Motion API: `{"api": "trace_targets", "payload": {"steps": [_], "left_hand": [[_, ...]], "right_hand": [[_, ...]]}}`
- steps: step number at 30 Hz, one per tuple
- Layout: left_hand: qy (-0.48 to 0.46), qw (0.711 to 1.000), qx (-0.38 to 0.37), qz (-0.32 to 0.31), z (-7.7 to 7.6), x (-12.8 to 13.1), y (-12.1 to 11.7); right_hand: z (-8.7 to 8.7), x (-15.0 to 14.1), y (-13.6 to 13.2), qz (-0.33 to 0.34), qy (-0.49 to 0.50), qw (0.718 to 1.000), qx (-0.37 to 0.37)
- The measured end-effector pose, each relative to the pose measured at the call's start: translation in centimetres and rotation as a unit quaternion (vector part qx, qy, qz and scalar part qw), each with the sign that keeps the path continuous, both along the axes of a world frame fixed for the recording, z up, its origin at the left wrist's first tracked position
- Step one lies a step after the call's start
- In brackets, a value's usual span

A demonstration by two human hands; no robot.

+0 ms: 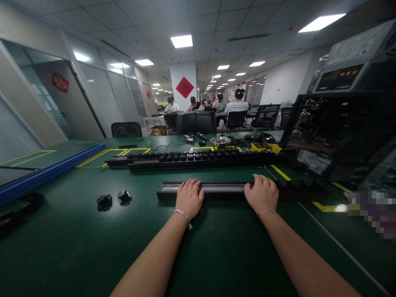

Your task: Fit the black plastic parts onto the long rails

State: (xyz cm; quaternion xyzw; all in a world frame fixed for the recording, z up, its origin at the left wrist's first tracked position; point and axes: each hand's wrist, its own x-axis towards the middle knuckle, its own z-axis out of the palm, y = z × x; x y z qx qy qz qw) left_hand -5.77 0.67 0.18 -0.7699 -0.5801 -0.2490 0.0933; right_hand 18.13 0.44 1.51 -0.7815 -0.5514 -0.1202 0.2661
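A long black channel rail [224, 190] with a shiny inner groove lies crosswise on the green table before me. My left hand [189, 199] grips it near its left end, fingers over the top and thumb on the near side. Farther right, my right hand [262, 195] holds the same rail in a similar way. Dark parts line the rail's right end, too dim to make out. Left of the rail sit two small black parts, a darker one [104, 201] and one with a lighter top [124, 196].
Behind are black rails [198, 166] carrying rows of small black parts. A metal bowl [220, 141], a yellow tray [266, 147] and cables lie beyond. A blue bar [58, 168] runs along the left; an open computer case [328, 136] stands at right. Several people sit farther back.
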Motion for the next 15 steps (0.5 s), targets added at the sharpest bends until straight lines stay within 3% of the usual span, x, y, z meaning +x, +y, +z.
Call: {"api": "trace_targets", "payload": {"steps": [15], "left_hand": [[0.000,1.000,0.013,-0.006,-0.08,-0.08,-0.05]], "right_hand": [[-0.30,-0.64,-0.03,0.027,-0.016,0.999,0.022]]}}
